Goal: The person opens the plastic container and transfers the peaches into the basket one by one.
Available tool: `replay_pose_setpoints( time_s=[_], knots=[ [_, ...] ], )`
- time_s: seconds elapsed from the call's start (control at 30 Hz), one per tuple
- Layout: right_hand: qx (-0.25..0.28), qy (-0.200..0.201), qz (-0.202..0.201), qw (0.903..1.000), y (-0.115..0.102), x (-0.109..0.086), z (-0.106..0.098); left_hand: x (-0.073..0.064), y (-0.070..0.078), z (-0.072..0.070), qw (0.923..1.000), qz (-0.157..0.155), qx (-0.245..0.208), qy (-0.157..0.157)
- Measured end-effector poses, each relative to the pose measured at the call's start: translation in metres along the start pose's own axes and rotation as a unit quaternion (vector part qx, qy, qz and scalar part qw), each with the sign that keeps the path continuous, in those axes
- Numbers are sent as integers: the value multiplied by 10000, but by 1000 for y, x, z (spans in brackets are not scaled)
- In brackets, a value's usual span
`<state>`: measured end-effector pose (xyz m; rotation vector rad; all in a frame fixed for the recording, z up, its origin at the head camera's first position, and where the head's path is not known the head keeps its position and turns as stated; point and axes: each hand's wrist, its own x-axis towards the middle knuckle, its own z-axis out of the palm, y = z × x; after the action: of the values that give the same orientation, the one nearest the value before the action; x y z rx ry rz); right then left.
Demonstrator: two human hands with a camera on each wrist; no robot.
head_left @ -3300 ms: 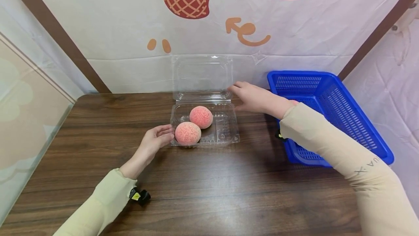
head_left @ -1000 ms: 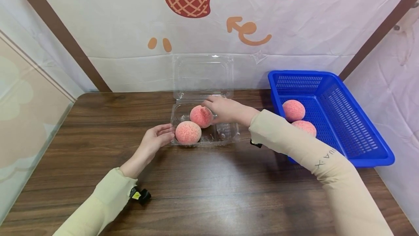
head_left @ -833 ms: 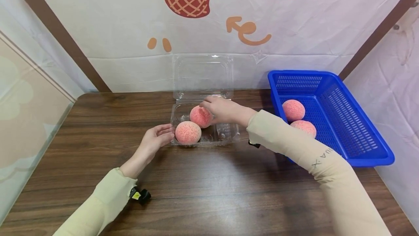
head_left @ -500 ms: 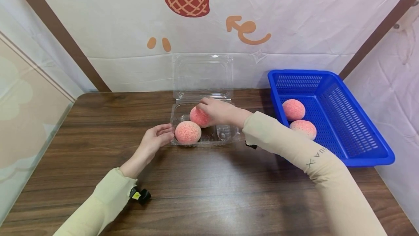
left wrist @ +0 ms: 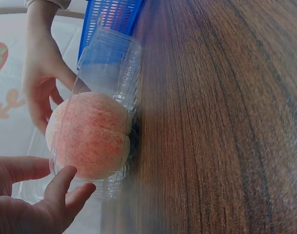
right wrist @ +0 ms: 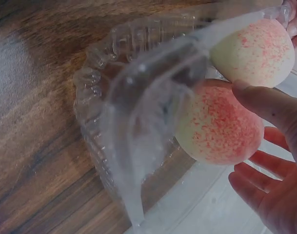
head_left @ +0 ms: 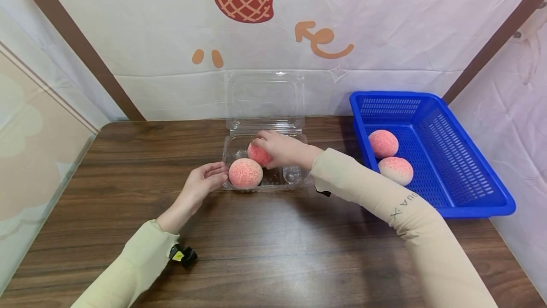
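My right hand [head_left: 284, 150] reaches into a clear plastic clamshell container [head_left: 295, 175] and holds the rear peach [head_left: 258, 154]. In the right wrist view, the thumb lies over this peach [right wrist: 221, 129] and the fingers curve around its other side. A second peach [head_left: 245, 173] sits in front of it, at the container's left side. My left hand [head_left: 201, 184] touches the container's left edge with relaxed, nearly straight fingers. In the left wrist view, the fingertips [left wrist: 65, 176] lie against the rim beside the front peach [left wrist: 92, 134]. The lid [head_left: 265, 99] stands upright at the back.
A blue plastic basket [head_left: 478, 156] stands on the right of the wooden table [head_left: 256, 251]. Inside it are two more peaches, one behind [head_left: 383, 144] and one in front [head_left: 396, 171]. A printed cloth [head_left: 171, 28] hangs behind the table.
My right hand has moved from the container's right edge onto the rear peach, then slid further left over it. My left hand, the container and the basket have stayed in place.
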<state>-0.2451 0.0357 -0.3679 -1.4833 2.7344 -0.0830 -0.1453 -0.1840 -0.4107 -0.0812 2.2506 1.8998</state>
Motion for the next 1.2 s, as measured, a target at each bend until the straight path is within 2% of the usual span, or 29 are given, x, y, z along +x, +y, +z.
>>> replay_pose_setpoints(
  time_s=[0.13, 0.5, 0.83, 1.2],
  knots=[
    [-79, 58, -88, 9999, -1, 1, 3, 1, -1, 0, 10000, 15, -32, 5],
    [-82, -298, 83, 9995, -3, 2, 5, 0, -1, 0, 10000, -54, -65, 11],
    [339, -1006, 566, 9927, -2, -5, 15, 0, 0, 1, 10000, -37, -81, -29],
    [272, -1068, 709, 9914, -1, -4, 16, 1, 0, 0, 10000, -16, -91, -13]
  ],
)
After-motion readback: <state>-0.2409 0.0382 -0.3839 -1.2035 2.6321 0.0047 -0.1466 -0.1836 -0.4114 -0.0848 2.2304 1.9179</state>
